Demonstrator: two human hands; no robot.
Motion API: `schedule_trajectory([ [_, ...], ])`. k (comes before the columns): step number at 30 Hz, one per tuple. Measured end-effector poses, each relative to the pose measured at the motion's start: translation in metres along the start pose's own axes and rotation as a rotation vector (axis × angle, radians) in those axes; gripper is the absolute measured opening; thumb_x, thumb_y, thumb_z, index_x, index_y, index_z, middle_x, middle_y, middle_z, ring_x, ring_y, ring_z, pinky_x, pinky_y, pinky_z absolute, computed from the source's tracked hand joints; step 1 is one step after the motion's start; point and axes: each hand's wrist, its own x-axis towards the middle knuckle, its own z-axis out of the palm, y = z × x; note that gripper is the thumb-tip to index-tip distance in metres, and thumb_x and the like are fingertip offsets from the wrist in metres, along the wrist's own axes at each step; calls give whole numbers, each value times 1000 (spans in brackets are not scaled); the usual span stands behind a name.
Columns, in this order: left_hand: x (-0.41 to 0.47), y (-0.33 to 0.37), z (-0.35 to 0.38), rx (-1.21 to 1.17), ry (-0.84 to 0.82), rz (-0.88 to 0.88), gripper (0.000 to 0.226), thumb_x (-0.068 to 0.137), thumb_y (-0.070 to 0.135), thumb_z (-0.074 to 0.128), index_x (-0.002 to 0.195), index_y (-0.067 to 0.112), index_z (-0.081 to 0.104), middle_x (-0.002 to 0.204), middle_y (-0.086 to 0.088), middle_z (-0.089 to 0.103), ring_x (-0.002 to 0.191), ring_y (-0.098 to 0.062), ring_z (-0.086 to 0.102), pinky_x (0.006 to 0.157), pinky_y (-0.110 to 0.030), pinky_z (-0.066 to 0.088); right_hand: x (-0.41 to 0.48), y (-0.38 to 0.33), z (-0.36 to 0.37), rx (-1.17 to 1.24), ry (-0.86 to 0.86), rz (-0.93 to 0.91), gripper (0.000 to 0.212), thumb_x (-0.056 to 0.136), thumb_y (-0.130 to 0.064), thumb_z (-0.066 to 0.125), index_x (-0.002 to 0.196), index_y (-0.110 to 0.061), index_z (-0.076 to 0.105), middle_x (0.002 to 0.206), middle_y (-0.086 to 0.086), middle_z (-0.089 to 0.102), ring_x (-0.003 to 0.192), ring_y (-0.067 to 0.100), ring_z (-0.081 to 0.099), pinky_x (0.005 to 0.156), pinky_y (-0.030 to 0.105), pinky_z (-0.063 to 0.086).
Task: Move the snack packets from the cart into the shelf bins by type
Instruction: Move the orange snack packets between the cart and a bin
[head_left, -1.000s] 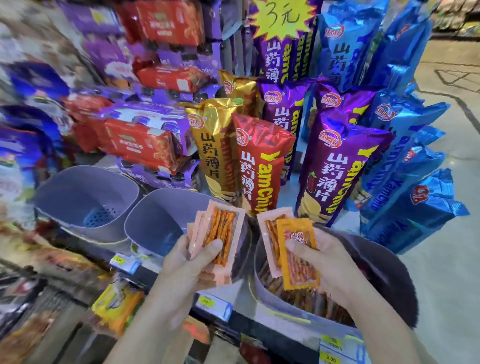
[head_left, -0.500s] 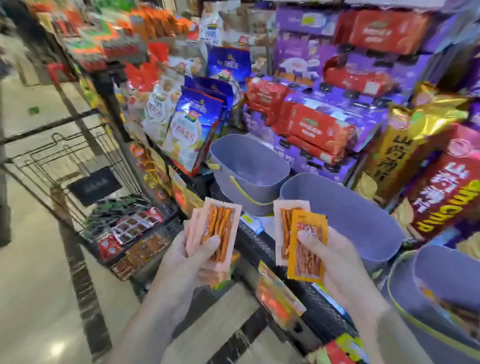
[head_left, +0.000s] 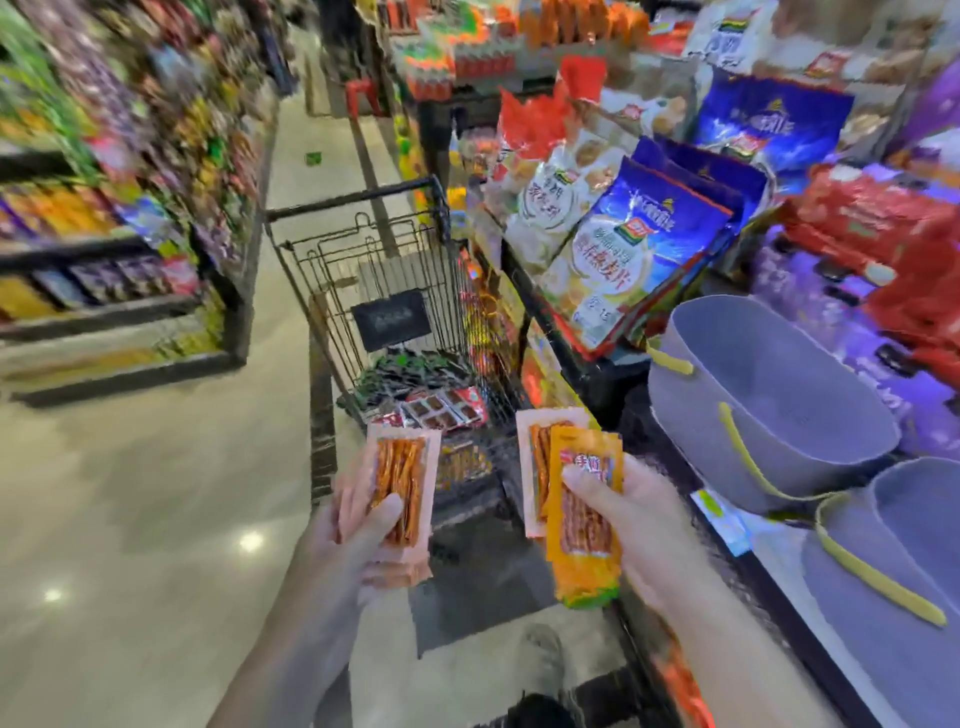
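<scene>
My left hand (head_left: 356, 548) grips a small stack of pink-edged spicy-stick packets (head_left: 402, 493), thumb pressed across the front of the top one and fingers curled behind the stack. My right hand (head_left: 644, 514) holds two packets fanned together: an orange packet (head_left: 582, 535) in front under my thumb and a single pink-edged packet (head_left: 527, 483) tucked behind it, sticking out toward my left hand. Both hands are raised side by side, apart from each other, with the packets upright.

Just beyond and between my hands stands the wire shopping cart (head_left: 353, 200), and in its bottom lie the other snack packets: red ones with clear windows (head_left: 444, 408) nearest my left hand's stack, dark green ones (head_left: 410, 369) further back. To the outside of my right hand, on the shelf, sits a grey bin (head_left: 779, 374) with a yellow-green handle, tipped open toward me; a second grey bin (head_left: 883, 571) lies closer in, beside my right forearm. Beyond the first bin lean blue-and-white cereal bags (head_left: 623, 249)
</scene>
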Motion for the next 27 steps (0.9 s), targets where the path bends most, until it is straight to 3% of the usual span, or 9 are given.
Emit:
schedule_trajectory([
  [2, 19, 6, -4, -15, 41, -6, 66, 75, 37, 91, 133, 30, 61, 111, -13, 80, 94, -38, 79, 90, -59, 61, 33, 4, 8, -7, -19, 16, 59, 68, -56, 91, 112, -20, 75, 106, 16, 78, 94, 34, 77, 74, 48, 62],
  [5, 54, 18, -3, -29, 104, 14, 57, 80, 36, 79, 133, 30, 62, 113, -12, 80, 96, -35, 79, 82, -51, 63, 84, 5, 20, -5, -69, 37, 60, 67, -56, 92, 112, -20, 76, 105, 14, 78, 92, 31, 77, 71, 45, 62],
  [8, 91, 32, 1, -31, 157, 22, 59, 81, 36, 78, 137, 26, 59, 115, -13, 79, 98, -36, 79, 86, -52, 62, 138, 0, 32, -40, -114, 62, 64, 62, -62, 92, 109, -21, 76, 103, 12, 79, 93, 31, 77, 75, 49, 63],
  [12, 141, 49, 9, -68, 204, 7, 74, 75, 38, 93, 139, 31, 57, 120, -15, 78, 103, -40, 77, 90, -57, 60, 207, -10, 50, -63, -203, 66, 58, 65, -63, 89, 109, -27, 76, 107, 7, 79, 99, 28, 77, 85, 49, 62],
  [15, 177, 54, 12, -60, 206, 4, 61, 81, 43, 87, 136, 34, 61, 121, -8, 78, 104, -31, 78, 84, -50, 59, 252, -11, 64, -121, -243, 104, 45, 70, -58, 85, 106, -33, 76, 105, 2, 80, 97, 24, 78, 83, 47, 63],
  [18, 209, 55, 12, -45, 192, -41, 53, 83, 48, 76, 134, 39, 63, 121, 1, 79, 103, -24, 78, 87, -49, 55, 286, -4, 79, -123, -256, 148, 39, 74, -53, 84, 106, -33, 75, 107, 2, 79, 97, 25, 78, 82, 48, 63],
  [23, 277, 54, -1, -28, 157, -116, 54, 87, 47, 75, 138, 41, 60, 124, 2, 78, 109, -24, 77, 95, -52, 54, 339, 15, 103, -178, -245, 212, 39, 74, -52, 84, 106, -31, 75, 109, 4, 79, 99, 27, 77, 88, 52, 61],
  [27, 338, 44, -20, -13, 130, -224, 36, 96, 36, 74, 130, 45, 66, 122, 1, 78, 107, -27, 77, 94, -52, 55, 377, 39, 116, -224, -178, 288, 25, 84, -40, 83, 106, -29, 76, 108, 5, 79, 99, 27, 77, 89, 53, 61],
])
